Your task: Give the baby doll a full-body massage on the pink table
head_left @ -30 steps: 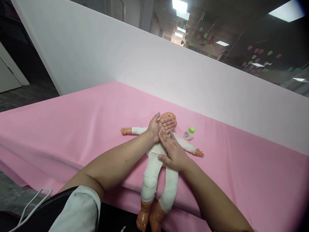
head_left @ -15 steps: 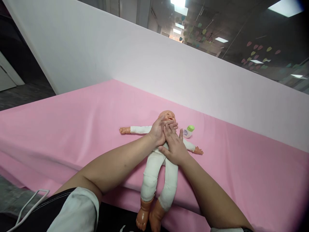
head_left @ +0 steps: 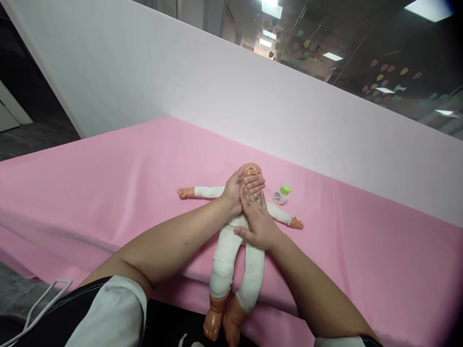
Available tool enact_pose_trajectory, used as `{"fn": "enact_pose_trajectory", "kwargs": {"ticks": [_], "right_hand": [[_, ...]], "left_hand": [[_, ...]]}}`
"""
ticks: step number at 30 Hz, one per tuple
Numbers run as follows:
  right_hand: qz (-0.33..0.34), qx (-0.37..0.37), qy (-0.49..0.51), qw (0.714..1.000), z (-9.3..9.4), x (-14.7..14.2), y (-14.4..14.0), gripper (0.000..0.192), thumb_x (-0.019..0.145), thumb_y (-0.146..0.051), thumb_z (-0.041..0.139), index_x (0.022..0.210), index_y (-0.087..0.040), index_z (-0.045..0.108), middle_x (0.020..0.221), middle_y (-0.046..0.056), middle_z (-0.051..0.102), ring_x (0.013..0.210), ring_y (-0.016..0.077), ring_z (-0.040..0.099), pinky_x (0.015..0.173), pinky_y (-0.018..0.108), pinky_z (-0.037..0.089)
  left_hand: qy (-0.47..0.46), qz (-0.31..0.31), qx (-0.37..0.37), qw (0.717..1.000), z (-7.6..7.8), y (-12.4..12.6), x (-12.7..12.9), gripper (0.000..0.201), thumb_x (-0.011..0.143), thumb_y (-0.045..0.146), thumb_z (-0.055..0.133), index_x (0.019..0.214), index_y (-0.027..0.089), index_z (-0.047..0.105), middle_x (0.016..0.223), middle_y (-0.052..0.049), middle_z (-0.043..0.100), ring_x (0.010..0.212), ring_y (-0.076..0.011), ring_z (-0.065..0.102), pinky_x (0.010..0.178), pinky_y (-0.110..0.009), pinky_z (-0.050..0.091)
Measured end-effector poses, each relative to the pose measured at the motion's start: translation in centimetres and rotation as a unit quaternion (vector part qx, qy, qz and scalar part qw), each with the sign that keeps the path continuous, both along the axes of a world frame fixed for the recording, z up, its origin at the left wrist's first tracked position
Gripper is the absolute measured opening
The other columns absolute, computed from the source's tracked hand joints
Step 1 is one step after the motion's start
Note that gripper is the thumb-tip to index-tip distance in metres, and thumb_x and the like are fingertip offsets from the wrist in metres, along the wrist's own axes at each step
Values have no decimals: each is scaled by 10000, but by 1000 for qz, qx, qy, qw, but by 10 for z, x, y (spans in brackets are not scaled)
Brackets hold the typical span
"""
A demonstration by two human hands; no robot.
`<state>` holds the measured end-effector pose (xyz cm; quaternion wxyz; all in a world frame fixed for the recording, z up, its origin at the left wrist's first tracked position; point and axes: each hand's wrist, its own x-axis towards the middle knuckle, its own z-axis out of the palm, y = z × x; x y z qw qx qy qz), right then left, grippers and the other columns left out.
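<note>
A baby doll (head_left: 221, 270) with a white cloth body lies on its back, its arms spread and its feet toward me. Above its chest my left hand (head_left: 237, 193) is turned palm up, fingers stretched out. My right hand (head_left: 258, 217) lies palm down with its fingertips against the left palm, its thumb apart. Together the hands hide the doll's chest and part of its lower face. Whether they touch the doll I cannot tell. A small clear bottle with a green cap (head_left: 281, 194) stands beside the doll's arm, to the right of my hands.
A pink cloth (head_left: 137, 168) covers the table under the doll. Behind it rises a white partition (head_left: 217, 86), with dark glass and heart-shaped stickers above. A white cable (head_left: 47, 303) loops at the lower left.
My right hand has slid back along the left palm toward the wrist, uncovering more of the left fingers. The doll and bottle stay in place; the view has shifted slightly.
</note>
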<state>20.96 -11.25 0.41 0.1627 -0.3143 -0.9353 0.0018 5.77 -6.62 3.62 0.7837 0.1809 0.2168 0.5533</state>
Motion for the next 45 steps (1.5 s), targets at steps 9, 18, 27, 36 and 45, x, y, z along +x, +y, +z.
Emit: {"fn": "enact_pose_trajectory", "kwargs": {"ticks": [9,18,27,36,45], "right_hand": [[-107,-7,-5,994,-2,-1,8,995,1059,-764,406,1768,-245,-60,1837,153,110,1712,388,83,1297,790,-45],[33,-6,28,999,-1,0,4,940,1067,-798,203,1776,-206,27,1816,152,226,1699,349,193,1351,680,-39],[-66,-3,29,997,-6,-5,22,937,1076,-742,370,1776,-208,49,1837,144,103,1718,353,70,1325,728,-75],[-8,-5,109,994,-27,29,18,642,1102,-562,478,1628,-197,525,1703,171,478,1645,346,356,1335,662,261],[226,-51,44,972,-7,29,-23,705,1096,-631,463,1642,-186,491,1662,148,542,1631,288,392,1380,566,147]], "left_hand": [[12,27,4,1000,-1,-3,5,599,1041,554,510,1294,47,704,1249,-248,772,1238,-342,734,1186,-459,512],[-32,27,8,999,0,10,-14,639,1036,610,508,1268,49,709,1207,-245,781,1099,-301,794,957,-375,641],[6,14,15,1000,-8,2,8,522,927,561,624,1136,98,741,1175,-217,785,1142,-321,770,1084,-466,589],[461,162,234,841,-25,16,-45,180,845,350,670,877,197,761,889,-72,777,866,-233,724,903,-392,566],[770,128,405,476,-52,20,-84,248,979,304,522,981,219,755,1027,-82,779,956,-266,720,877,-412,552]]}}
